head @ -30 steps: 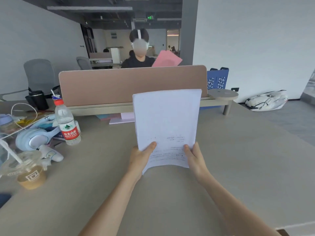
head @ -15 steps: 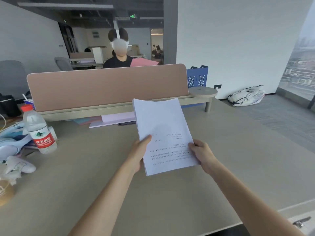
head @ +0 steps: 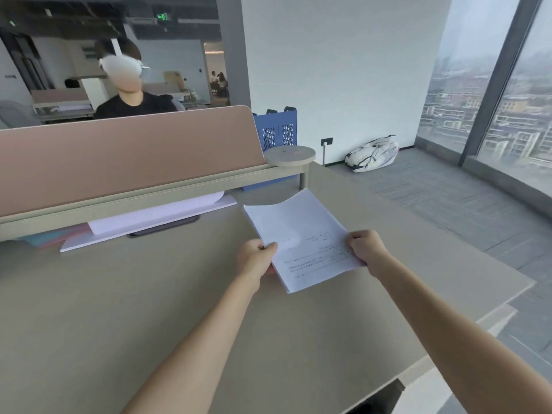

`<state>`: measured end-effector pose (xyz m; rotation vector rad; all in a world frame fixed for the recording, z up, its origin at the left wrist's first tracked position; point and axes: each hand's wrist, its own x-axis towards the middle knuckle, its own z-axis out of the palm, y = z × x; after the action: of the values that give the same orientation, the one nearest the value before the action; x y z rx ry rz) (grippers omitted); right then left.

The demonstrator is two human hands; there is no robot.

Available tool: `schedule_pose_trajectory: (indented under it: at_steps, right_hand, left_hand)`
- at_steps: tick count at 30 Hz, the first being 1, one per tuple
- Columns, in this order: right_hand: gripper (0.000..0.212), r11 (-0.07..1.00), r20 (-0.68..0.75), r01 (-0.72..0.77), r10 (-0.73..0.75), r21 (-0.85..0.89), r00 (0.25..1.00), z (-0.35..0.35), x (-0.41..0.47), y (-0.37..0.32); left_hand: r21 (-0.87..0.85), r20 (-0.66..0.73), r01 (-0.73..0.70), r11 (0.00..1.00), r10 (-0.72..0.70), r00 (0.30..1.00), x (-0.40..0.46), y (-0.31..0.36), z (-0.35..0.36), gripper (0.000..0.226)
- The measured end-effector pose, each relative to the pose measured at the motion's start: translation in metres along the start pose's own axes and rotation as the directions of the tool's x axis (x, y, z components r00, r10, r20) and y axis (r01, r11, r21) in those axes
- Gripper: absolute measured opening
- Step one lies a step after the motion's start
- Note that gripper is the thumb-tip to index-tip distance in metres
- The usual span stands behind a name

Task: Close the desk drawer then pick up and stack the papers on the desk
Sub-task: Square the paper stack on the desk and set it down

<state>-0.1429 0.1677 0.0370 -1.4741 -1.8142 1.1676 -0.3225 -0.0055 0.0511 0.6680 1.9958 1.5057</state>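
Note:
I hold a white stack of printed papers [head: 301,237] low over the beige desk [head: 125,300], tilted nearly flat with its far edge curling up. My left hand [head: 257,258] grips the stack's left edge, thumb on top. My right hand [head: 366,249] pinches its right edge. Whether the stack touches the desk cannot be told. More pale papers and folders [head: 149,222] lie under the shelf below the brown divider [head: 125,156]. A dark gap shows under the desk's near right corner [head: 379,395]; no drawer can be made out.
A person in black [head: 134,94] sits behind the divider. A round wooden disc [head: 289,155] ends the shelf, with a blue perforated holder [head: 276,130] behind it. A white bag [head: 372,152] lies on the floor by the wall. Windows fill the right side.
The stack has gone from upright to nearly flat and moved down toward the desk. My view has swung right, so the bottle and clutter on the left are out of sight.

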Motion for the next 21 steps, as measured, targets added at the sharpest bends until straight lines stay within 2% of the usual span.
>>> schedule_pose_trajectory:
  at_steps: [3, 7, 11, 16, 19, 21]
  right_hand:
    - [0.025, 0.999, -0.035, 0.014, -0.015, -0.038, 0.999, -0.016, 0.029, 0.006]
    - [0.030, 0.985, -0.038, 0.068, -0.075, -0.161, 0.996, -0.029, 0.063, 0.009]
    - [0.030, 0.962, -0.073, 0.127, -0.148, -0.244, 0.986, -0.033, 0.093, 0.012]
    - [0.021, 0.944, -0.066, 0.127, -0.154, -0.306, 0.986, -0.030, 0.127, 0.020]
    - [0.027, 0.916, -0.060, 0.164, -0.199, -0.366, 0.978, -0.027, 0.142, 0.021]
    - [0.036, 0.892, -0.063, 0.184, -0.230, -0.414, 0.971, -0.026, 0.150, 0.020]
  left_hand:
    - [-0.019, 0.080, 0.017, 1.000, -0.016, 0.997, 0.017, 0.010, 0.022, 0.011]
    - [-0.020, 0.151, 0.028, 0.999, -0.024, 0.988, 0.048, 0.017, 0.049, 0.012]
    - [0.047, 0.082, -0.048, 0.998, 0.044, 0.996, 0.080, 0.014, 0.072, 0.020]
    - [0.113, 0.026, -0.098, 0.989, 0.096, 0.995, 0.108, 0.009, 0.094, 0.018]
    - [0.175, 0.038, -0.132, 0.976, 0.127, 0.991, 0.119, 0.007, 0.102, 0.037]
    - [0.282, 0.048, -0.176, 0.943, 0.169, 0.984, 0.127, 0.007, 0.107, 0.035]
